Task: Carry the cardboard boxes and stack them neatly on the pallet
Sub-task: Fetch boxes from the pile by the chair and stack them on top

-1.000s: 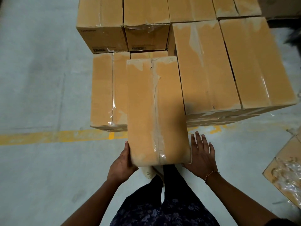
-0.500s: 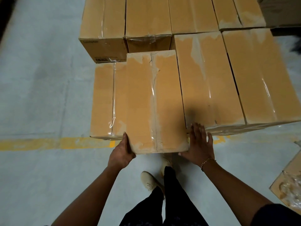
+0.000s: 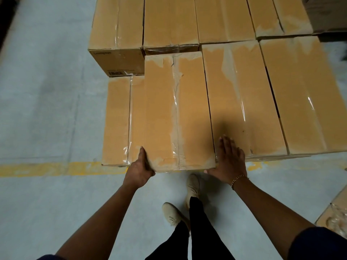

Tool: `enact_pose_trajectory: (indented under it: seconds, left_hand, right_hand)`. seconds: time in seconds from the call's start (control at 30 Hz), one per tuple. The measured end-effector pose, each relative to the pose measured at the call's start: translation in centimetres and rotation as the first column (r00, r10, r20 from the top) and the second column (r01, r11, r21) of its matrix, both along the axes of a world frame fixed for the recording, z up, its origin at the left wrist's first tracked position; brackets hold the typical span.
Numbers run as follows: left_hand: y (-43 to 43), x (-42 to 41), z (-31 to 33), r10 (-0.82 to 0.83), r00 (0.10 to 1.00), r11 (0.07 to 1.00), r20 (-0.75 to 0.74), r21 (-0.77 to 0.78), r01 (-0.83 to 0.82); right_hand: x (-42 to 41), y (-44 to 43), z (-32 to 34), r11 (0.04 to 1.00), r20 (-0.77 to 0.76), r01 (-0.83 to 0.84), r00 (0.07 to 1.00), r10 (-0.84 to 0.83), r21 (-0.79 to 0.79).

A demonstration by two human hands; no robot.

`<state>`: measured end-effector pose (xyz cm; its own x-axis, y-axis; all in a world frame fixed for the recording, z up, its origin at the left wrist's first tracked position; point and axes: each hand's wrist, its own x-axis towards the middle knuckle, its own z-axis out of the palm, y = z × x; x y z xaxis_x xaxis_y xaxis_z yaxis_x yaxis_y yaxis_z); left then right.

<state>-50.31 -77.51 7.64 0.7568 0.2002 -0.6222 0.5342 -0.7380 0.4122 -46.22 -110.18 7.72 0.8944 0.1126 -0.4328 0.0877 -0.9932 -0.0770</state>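
Item 1, carried cardboard box [image 3: 176,113]: long, taped along its top seam; it lies lengthwise on the stack, its right side just beside the neighbouring top-tier box [image 3: 244,102] and its far end close to the back row of boxes [image 3: 169,21]; it covers part of the lower box [image 3: 116,121], whose left portion shows bare; its near end juts slightly past that lower box's front edge; I cannot tell whether its full weight is down.

Item 2, left hand [image 3: 139,168]: grasping the near left corner of the carried box, thumb on top, fingers wrapped beneath.

Item 3, right hand [image 3: 230,160]: released and flat, fingers straight along the near right corner, over the seam with the neighbour; bracelet [image 3: 238,180] at the wrist.

Item 4, pallet: not visible; I take it to be hidden under the stack.

Item 5, surroundings: grey concrete floor [image 3: 47,91]; yellow floor line [image 3: 47,168] running along the stack's front.

Step in hand, by my judgement: final seating of this box in the top tier.

Next move, as I read it: a short push away from me until the near end sits flush with the neighbour's front; then the left fingers must slide out from beneath without dragging the box back.
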Motion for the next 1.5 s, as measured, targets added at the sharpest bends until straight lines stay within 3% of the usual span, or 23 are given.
enact_pose_trajectory:
  seconds: [0.93, 1.23, 1.37, 1.5]
  left_hand:
    - [0.7, 2.8, -0.4, -0.031, 1.000, 0.999, -0.002, -0.009, 0.031]
    - [1.7, 2.5, 0.0, -0.065, 0.997, 0.995, 0.039, -0.075, 0.068]
    - [3.3, 1.9, 0.8, -0.142, 0.986, 0.980, 0.093, -0.130, 0.153]
    - [3.8, 1.0, 2.6, -0.365, 0.897, 0.930, 0.248, 0.061, 0.361]
  right_hand:
    - [3.2, 0.7, 0.8, 0.999, -0.021, -0.013, 1.000, 0.013, -0.037]
    - [2.3, 1.2, 1.8, 0.999, -0.102, 0.017, 0.995, -0.021, -0.035]
    - [-0.5, 2.0, 3.3, 0.990, -0.140, 0.135, 0.982, -0.127, 0.049]
    - [-6.5, 3.1, 4.7, 0.924, -0.127, 0.355, 0.932, -0.338, 0.143]
